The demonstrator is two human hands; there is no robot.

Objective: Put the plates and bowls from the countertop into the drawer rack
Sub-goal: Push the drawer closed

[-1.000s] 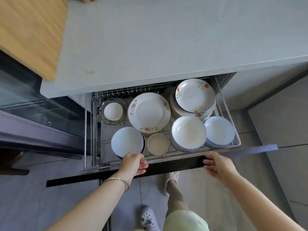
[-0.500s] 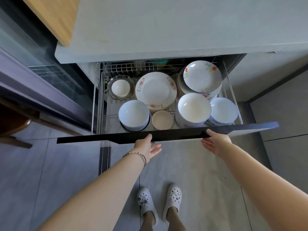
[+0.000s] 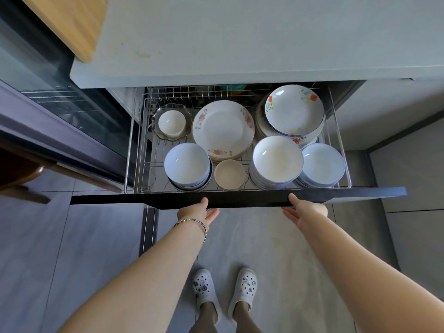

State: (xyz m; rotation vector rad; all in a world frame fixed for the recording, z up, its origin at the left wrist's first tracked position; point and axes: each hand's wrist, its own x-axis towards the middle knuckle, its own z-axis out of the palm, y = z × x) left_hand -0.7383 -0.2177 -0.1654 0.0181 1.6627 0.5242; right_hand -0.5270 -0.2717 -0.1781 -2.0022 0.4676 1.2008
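All crockery in view sits in the pulled-out chrome wire drawer rack (image 3: pixel 177 93), under the edge of the pale grey stone countertop (image 3: pixel 240 44).

Back row, L to R:
- small white bowl (image 3: pixel 171 121) nested in a clear scalloped glass dish (image 3: pixel 175 107)
- large cream plate w/ floral rim (image 3: pixel 223 126), on top of a few like it
- deep white plate w/ orange flower & blue rim (image 3: pixel 294 109), topping a plate stack

Front row, L to R:
- stack of pale blue bowls (image 3: pixel 187 164)
- single small beige bowl (image 3: pixel 229 174)
- stack of white bowls (image 3: pixel 277 158)
- stack of shallow pale blue dishes (image 3: pixel 323 164)

The stacks stand close together, and the white bowls overlap the flowered plates in this view.

The rack's dark flat drawer front (image 3: pixel 240 199) runs across just below. L hand (image 3: pixel 198 211) is near its middle, w/ thumb up on the top edge and fingers approx straight against the outer face, wrapped round nothing. R hand (image 3: pixel 305 209) does the same further R: thumb on the top edge, fingers flat, holding nothing. A thin bead bracelet (image 3: pixel 192 222) is on the L wrist.

Outward, a light wooden board (image 3: pixel 69 22) lies at the countertop's far L corner and a dark glass-fronted appliance (image 3: pixel 55 75) stands L of the drawer. Below is the grey tiled floor (image 3: pixel 276 241), w/ the person's feet in white clogs w/ charms (image 3: pixel 204 287) btwn the forearms.
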